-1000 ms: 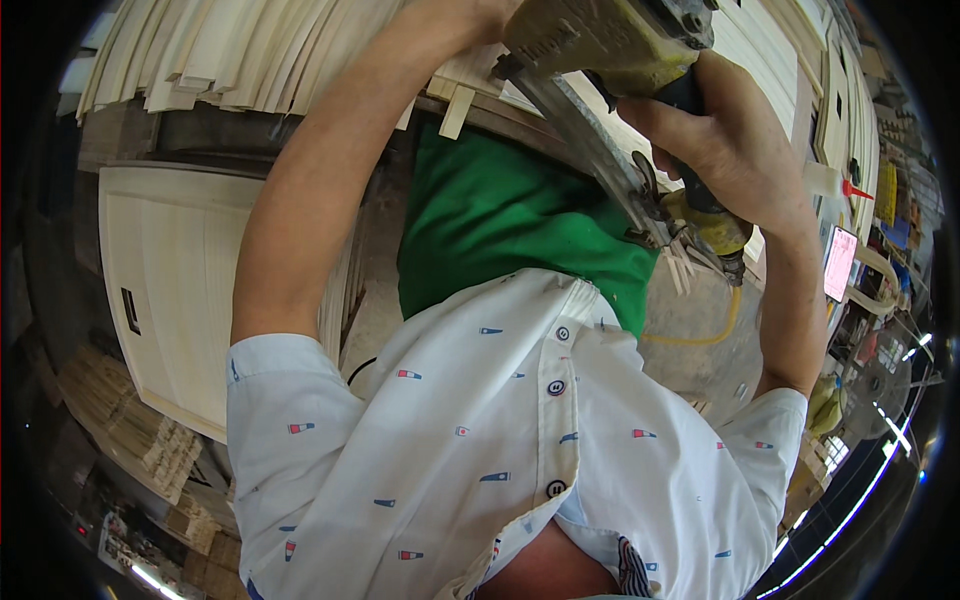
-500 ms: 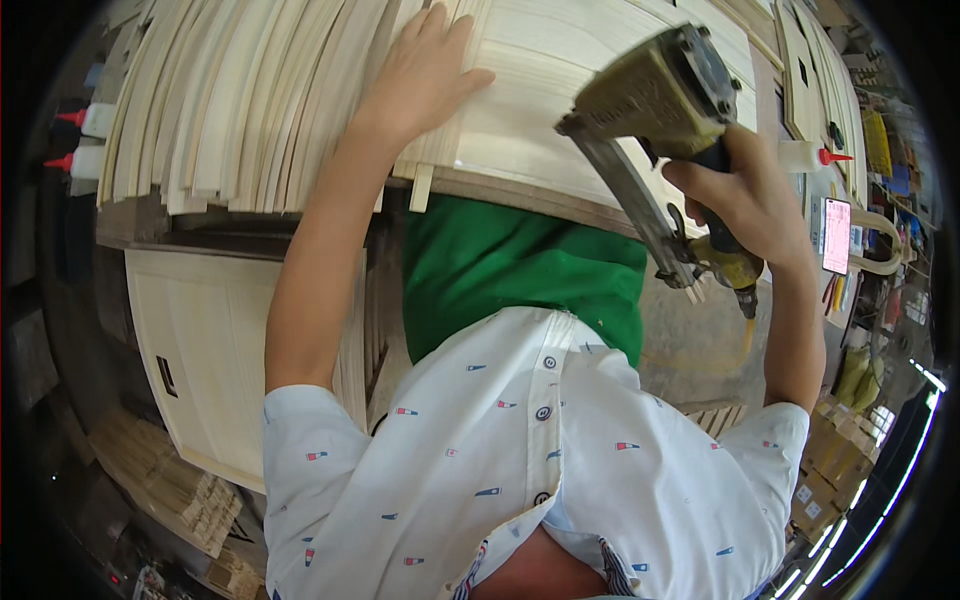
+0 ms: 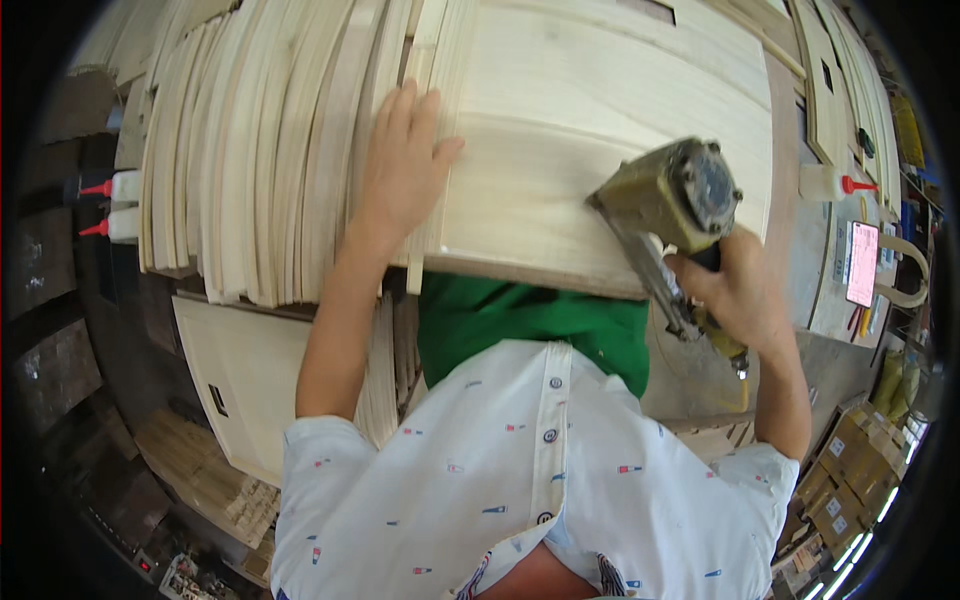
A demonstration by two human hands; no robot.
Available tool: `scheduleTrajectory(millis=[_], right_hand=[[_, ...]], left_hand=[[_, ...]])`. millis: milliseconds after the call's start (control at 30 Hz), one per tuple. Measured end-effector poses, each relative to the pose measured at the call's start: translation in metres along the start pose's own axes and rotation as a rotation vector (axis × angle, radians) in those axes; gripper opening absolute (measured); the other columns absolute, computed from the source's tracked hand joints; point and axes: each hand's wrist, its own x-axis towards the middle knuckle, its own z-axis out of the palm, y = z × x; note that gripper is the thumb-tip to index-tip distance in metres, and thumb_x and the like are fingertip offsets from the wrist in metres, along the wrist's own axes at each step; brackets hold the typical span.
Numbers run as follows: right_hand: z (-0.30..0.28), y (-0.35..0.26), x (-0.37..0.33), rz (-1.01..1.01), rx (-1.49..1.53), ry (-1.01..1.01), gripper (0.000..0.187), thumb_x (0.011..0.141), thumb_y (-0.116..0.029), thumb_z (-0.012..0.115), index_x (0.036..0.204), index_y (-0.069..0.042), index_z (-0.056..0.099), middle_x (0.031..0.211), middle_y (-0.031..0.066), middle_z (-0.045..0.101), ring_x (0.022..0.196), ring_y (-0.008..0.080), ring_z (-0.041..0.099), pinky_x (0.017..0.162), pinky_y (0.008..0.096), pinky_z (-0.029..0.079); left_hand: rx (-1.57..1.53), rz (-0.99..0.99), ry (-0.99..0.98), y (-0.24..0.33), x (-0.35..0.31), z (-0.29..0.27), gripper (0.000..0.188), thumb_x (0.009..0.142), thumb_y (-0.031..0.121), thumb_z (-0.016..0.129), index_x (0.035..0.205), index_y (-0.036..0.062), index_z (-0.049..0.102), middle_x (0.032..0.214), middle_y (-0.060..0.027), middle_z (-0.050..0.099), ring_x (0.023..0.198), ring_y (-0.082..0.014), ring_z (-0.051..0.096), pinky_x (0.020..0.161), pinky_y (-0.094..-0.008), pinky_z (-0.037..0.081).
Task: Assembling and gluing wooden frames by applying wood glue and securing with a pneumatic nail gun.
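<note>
Nail gun [image 3: 665,205] and left hand [image 3: 402,170] are standing farther apart than one second ago: in the head view, the tool is now hanging to the right, above a pale wooden panel [image 3: 580,90], while the hand is lying over narrow wooden strips [image 3: 425,45] at the panel's left side. The right hand [image 3: 735,285] is closing around the tool's handle; the left is spreading flat, its thumb pointing toward the panel and its fingers gripping nothing visibly. Whether the tool's nose is touching the panel cannot be told.

Work is apparently still going on. The panel is already lying flat on the workbench [image 3: 785,145], and one strip is running along its left side, its near end projecting past the bench edge. Whether nails are holding that strip is not showing. Farther left, a broad stack of strips [image 3: 250,150] is lying loose, seemingly unused. Below it, a slotted panel [image 3: 255,375] is standing beneath bench level and looking already assembled.

Among containers, two red-tipped bottles [image 3: 124,188] are lying beyond the stack, and a third bottle [image 3: 822,184] is lying right of the panel; their fill levels are staying unclear. Cardboard cartons [image 3: 865,455] are standing at lower right, their contents remaining hidden.
</note>
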Motion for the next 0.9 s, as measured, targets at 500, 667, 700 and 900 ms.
scheduleTrajectory(millis=[500, 667, 700, 900], right_hand=[[-0.036, -0.029, 0.083, 0.067, 0.124, 0.168, 0.027, 0.081, -0.019, 0.066, 0.09, 0.005, 0.06, 0.064, 0.0061, 0.06, 0.053, 0.0116, 0.058, 0.051, 0.0275, 0.047], [-0.043, -0.043, 0.108, 0.001, 0.178, 0.216, 0.026, 0.082, -0.02, 0.066, 0.09, 0.004, 0.06, 0.063, 0.005, 0.058, 0.053, 0.0102, 0.057, 0.05, 0.0263, 0.046], [-0.044, -0.042, 0.112, -0.012, 0.186, 0.202, 0.025, 0.082, -0.019, 0.066, 0.09, 0.004, 0.06, 0.064, 0.005, 0.058, 0.053, 0.0104, 0.057, 0.05, 0.0261, 0.046], [-0.048, -0.04, 0.1, 0.042, 0.226, 0.287, 0.025, 0.083, -0.018, 0.069, 0.092, 0.004, 0.06, 0.067, 0.0045, 0.059, 0.055, 0.01, 0.058, 0.05, 0.026, 0.046]], left_hand=[[-0.032, -0.04, -0.086, 0.019, 0.002, -0.014, 0.049, 0.087, 0.016, 0.067, 0.131, -0.0001, 0.053, 0.144, -0.0259, 0.038, 0.135, -0.043, 0.033, 0.111, -0.0474, 0.03], [-0.066, 0.065, 0.01, 0.002, 0.062, 0.006, 0.036, 0.087, 0.011, 0.065, 0.121, -0.0004, 0.061, 0.134, -0.0216, 0.05, 0.129, -0.0401, 0.04, 0.106, -0.0459, 0.036], [-0.081, 0.097, 0.079, -0.008, 0.078, 0.016, 0.031, 0.086, 0.009, 0.065, 0.115, -0.0002, 0.064, 0.128, -0.0192, 0.054, 0.124, -0.0378, 0.045, 0.103, -0.0453, 0.039], [-0.062, 0.254, 0.305, -0.039, 0.136, 0.052, 0.019, 0.085, 0.009, 0.065, 0.102, 0.0027, 0.07, 0.111, -0.0122, 0.063, 0.107, -0.0304, 0.055, 0.094, -0.0431, 0.044]])
